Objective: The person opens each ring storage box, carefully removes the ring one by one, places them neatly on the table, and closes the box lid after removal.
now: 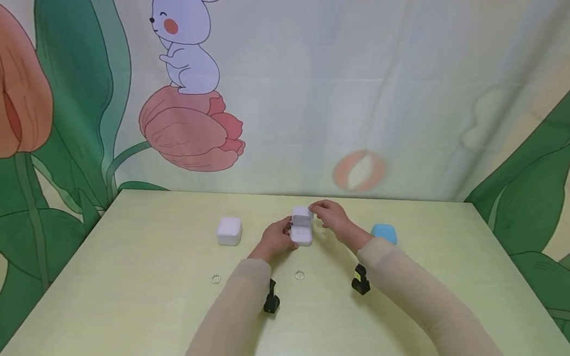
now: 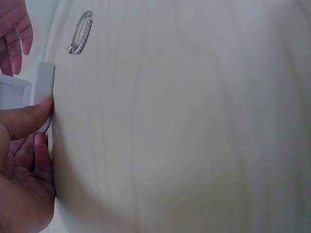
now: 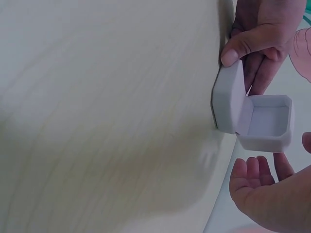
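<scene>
As the white box (image 1: 301,234) stands open on the desk (image 1: 323,328), the step in hand looks like raising its lid (image 1: 302,212); next, the box probably needs steadying while the right hand (image 1: 334,218) clears it. The left hand (image 1: 276,238) has its grip pinched on the box, while the right's fingers hang relaxed just beside the lid, contact unclear.

Near the far edge of the table (image 1: 125,296), an open box (image 1: 302,233) sits between a closed box (image 1: 229,231), left, and another box (image 1: 384,233), right; two rings (image 1: 299,279) lie before them.
</scene>
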Demonstrator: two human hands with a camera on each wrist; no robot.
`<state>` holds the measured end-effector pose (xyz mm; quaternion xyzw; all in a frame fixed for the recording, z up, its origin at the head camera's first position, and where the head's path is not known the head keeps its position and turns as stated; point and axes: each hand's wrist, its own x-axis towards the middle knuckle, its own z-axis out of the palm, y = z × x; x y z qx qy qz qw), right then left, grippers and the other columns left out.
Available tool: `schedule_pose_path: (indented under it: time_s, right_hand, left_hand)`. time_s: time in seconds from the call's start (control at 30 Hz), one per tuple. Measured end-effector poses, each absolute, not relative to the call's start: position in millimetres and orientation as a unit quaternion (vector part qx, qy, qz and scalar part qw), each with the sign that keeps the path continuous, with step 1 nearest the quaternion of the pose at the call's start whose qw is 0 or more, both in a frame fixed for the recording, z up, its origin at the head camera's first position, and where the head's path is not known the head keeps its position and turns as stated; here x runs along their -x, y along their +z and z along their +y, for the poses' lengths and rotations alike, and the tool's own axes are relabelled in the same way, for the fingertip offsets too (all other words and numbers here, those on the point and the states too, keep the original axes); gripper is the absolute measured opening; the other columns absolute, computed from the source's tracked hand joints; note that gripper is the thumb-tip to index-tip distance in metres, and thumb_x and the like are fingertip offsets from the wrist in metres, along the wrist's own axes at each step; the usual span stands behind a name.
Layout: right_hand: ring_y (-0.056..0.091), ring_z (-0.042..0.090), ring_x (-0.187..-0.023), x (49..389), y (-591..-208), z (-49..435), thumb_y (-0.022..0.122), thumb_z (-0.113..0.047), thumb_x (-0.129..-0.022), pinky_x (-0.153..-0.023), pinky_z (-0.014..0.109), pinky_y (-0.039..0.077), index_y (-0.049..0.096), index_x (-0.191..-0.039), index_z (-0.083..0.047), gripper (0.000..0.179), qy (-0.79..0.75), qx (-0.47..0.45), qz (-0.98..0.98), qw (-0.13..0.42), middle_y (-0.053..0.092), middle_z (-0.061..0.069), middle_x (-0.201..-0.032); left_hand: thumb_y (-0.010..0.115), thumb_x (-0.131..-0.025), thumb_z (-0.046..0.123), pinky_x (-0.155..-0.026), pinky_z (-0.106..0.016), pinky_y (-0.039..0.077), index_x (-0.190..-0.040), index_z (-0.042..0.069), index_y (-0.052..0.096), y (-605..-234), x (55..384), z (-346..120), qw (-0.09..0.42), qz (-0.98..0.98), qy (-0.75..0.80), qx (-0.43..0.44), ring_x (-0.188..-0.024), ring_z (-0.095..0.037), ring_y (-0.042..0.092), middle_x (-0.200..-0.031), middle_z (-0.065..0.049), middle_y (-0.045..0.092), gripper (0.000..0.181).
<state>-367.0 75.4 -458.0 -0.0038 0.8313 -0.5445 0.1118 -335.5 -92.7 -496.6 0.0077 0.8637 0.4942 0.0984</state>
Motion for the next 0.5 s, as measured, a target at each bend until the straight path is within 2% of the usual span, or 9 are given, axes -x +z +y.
schedule_pose_path:
  time_s: [0.2, 0.33, 0.5]
  right_hand:
    - [0.054, 0.031, -0.125, 367.9, -459.6, 73.9, 0.050, -0.033, -0.104, -0.105, 0.049, 0.049, 0.058, -0.139, 0.000, 0.048, -0.546, 0.007, 0.830, 0.118, 0.058, 0.019, -0.142]
    - [0.055, 0.027, -0.117, 369.8, -461.6, 73.5, 0.051, -0.033, -0.104, -0.100, 0.044, 0.050, 0.058, -0.139, -0.001, 0.048, -0.539, 0.007, 0.833, 0.121, 0.060, 0.018, -0.138]
    - [0.057, 0.030, -0.121, 371.6, -465.9, 73.8, 0.052, -0.031, -0.104, -0.100, 0.044, 0.052, 0.058, -0.139, 0.000, 0.047, -0.537, 0.005, 0.834, 0.126, 0.060, 0.020, -0.139]
  left_hand:
    - [0.076, -0.083, -0.004, -0.093, -0.031, 0.048, -0.155, 0.002, 0.042, -499.4, 338.6, -93.7, 0.091, 0.865, 0.494, -0.015, -0.101, -0.020, 0.055, -0.144, -0.017, 0.061, 0.080]
    - [0.076, -0.082, -0.004, -0.096, -0.032, 0.049, -0.155, 0.002, 0.042, -496.5, 337.1, -93.7, 0.092, 0.862, 0.499, -0.016, -0.103, -0.021, 0.056, -0.146, -0.017, 0.060, 0.081]
    - [0.074, -0.085, -0.004, -0.101, -0.035, 0.047, -0.156, 0.004, 0.040, -493.5, 332.6, -91.9, 0.097, 0.859, 0.502, -0.009, -0.109, -0.023, 0.054, -0.150, -0.017, 0.057, 0.080]
